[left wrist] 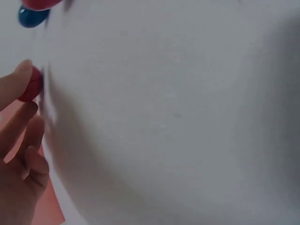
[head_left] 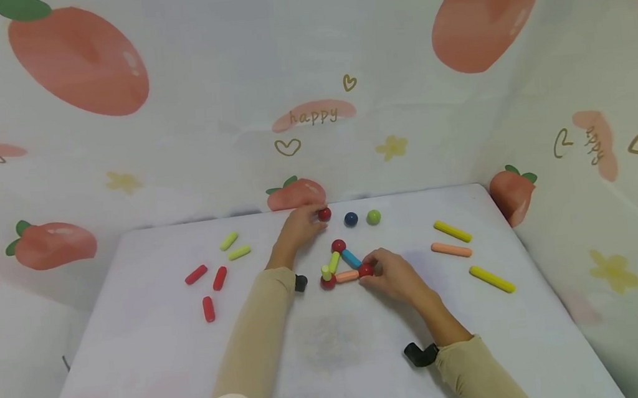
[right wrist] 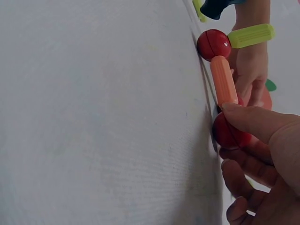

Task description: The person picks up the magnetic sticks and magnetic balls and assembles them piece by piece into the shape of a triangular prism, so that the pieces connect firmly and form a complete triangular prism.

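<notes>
A triangle of sticks and red balls lies mid-table. Its sides are a light-green stick [head_left: 333, 262], a blue stick [head_left: 352, 259] and an orange stick [head_left: 347, 276]. Another light-green stick [right wrist: 253, 36] stands up from the near-left red ball [right wrist: 214, 45]. My right hand [head_left: 395, 276] holds the triangle's right red ball [right wrist: 230, 131] between thumb and fingers. At the table's far side, my left hand [head_left: 301, 226] pinches a separate red ball [left wrist: 32, 86] by thumb and fingertip. The triangle's far corner is a red ball [head_left: 338, 245].
A dark blue ball [head_left: 351, 219] and a green ball [head_left: 373, 217] sit right of my left hand. Leftward lie several red sticks [head_left: 208, 309] and two light-green sticks [head_left: 239, 253]. Yellow sticks [head_left: 491, 279] and an orange stick [head_left: 451, 250] lie rightward. A patterned cloth [head_left: 207, 139] hangs behind.
</notes>
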Demonstrator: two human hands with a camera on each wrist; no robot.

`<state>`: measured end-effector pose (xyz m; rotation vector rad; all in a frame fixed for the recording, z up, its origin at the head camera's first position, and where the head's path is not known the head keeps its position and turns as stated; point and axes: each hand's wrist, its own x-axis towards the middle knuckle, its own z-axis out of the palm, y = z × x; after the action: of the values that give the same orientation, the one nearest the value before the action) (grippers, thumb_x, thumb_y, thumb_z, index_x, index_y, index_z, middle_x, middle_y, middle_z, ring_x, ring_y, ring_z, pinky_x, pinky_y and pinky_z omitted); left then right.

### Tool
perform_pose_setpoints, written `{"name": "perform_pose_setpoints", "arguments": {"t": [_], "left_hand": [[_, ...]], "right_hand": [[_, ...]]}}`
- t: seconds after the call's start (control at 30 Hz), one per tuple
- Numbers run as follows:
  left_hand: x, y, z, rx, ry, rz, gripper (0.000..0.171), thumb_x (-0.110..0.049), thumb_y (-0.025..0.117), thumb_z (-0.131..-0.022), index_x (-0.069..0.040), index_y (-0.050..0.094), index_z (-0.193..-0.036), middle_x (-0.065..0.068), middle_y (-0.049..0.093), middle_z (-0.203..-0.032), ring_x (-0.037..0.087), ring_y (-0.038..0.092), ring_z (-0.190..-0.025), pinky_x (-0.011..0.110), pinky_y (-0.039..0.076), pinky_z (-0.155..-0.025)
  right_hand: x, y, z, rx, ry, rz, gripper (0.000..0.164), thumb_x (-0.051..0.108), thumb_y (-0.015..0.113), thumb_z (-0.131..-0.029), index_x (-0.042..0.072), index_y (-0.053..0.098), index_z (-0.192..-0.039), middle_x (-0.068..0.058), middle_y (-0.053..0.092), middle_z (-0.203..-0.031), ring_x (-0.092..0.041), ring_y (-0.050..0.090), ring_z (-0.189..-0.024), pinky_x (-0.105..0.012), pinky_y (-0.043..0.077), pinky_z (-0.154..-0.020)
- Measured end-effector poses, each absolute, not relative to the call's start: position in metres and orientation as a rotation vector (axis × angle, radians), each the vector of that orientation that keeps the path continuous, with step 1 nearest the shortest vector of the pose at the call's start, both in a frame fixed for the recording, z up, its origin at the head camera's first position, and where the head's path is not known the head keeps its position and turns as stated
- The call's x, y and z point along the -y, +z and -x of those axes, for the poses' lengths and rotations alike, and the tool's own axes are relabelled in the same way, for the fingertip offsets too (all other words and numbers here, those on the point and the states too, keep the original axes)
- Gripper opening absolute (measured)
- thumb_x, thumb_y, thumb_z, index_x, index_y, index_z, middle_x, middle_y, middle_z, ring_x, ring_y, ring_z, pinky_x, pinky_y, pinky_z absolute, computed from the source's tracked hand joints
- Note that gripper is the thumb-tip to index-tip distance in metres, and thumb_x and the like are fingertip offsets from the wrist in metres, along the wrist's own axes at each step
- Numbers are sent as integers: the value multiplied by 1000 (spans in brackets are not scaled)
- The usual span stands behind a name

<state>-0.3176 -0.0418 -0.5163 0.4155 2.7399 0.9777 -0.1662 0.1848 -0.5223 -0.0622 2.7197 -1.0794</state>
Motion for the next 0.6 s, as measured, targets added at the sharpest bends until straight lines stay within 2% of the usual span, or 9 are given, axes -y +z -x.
{"name": "perform_pose_setpoints", "arguments": {"t": [0.13,0.3,0.43,0.6], "left_hand": [[43,-521,315,-2855,910,-383,47,-24,75,-94,-21,61,-138,0,67,-134,24,60,-126,43,47,-112],[49,-520,308,-2874,969,-317,36,-25,73,-95,-19,65,-129,1,70,-127,25,62,-120,45,49,-109],[60,-513,301,-2805,1108,-260,33,-28,72,-95,-21,66,-127,0,69,-125,24,61,-113,43,51,-104],[76,-498,283,-2751,1257,-294,33,-33,75,-93,-22,67,-123,-1,69,-120,23,59,-104,38,54,-93]], "right_hand": [[-183,-523,166,-2718,-1083,63,38,27,82,-87,18,66,-120,0,66,-101,-16,57,-87,-29,50,-75],[-180,-524,165,-2710,-1087,72,37,27,81,-88,17,65,-120,0,66,-101,-16,57,-87,-30,50,-74],[-180,-523,164,-2721,-1078,71,39,28,81,-88,18,65,-122,0,67,-105,-16,58,-90,-31,52,-77],[-182,-520,163,-2723,-1064,44,41,28,82,-87,17,64,-123,-1,67,-106,-17,58,-90,-31,53,-77]]}}
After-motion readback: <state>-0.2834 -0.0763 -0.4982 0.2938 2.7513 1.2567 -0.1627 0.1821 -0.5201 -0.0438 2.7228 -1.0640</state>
